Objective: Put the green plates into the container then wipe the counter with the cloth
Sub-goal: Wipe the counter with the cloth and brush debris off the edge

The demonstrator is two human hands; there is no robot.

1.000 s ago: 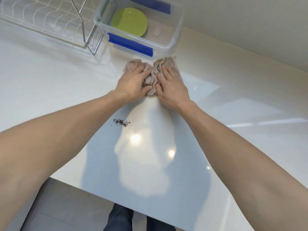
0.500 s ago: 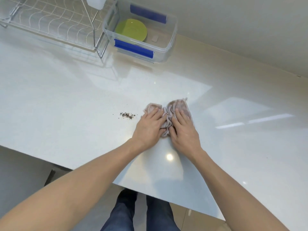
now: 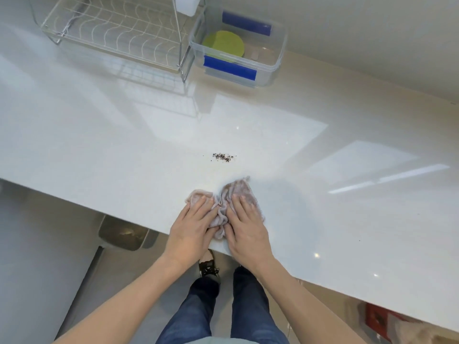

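While both press flat, left hand [image 3: 192, 227], right hand [image 3: 246, 228], fingers spread on cloth [image 3: 224, 203], counter [image 3: 124, 157] edge.

A bunched pinkish-grey cloth [image 3: 224, 206] is pressed flat at the near edge of the glossy white stone counter [image 3: 99, 150] by the left hand [image 3: 192, 227] and right hand [image 3: 246, 228], side by side. A small scatter of dark crumbs [image 3: 222, 157] lies just behind it. At the back, a round green plate [image 3: 223, 47] lies in the clear plastic container [image 3: 278, 63], with a wire dish rack [image 3: 116, 33] to its left.
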